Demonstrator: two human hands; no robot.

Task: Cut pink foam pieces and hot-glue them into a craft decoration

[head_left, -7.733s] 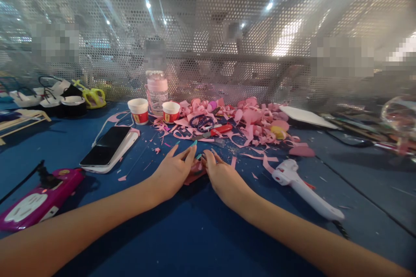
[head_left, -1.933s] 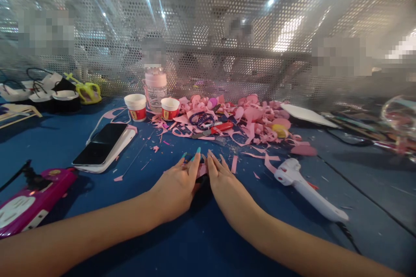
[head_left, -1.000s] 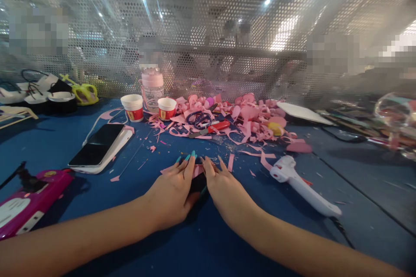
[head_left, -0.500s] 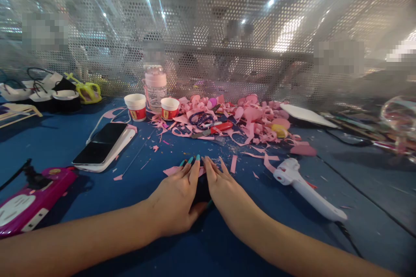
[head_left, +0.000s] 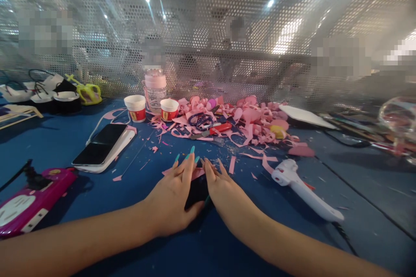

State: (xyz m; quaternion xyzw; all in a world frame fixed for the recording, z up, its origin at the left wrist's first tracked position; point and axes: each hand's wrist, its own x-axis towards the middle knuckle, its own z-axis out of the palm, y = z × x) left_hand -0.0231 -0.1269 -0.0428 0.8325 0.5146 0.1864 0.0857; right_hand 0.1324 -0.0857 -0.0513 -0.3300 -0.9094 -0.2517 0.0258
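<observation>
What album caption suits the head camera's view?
Left hand and right hand, close together over a pink piece, before heaped pink scraps on a blue table.

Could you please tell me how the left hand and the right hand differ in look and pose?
The left hand shows bright teal nails; the right hand shows no such bright teal. The left hand's thumb reaches inward beside the black piece, while the right hand's thumb is hidden. Both are palm-down, fingers pointing forward.
</observation>
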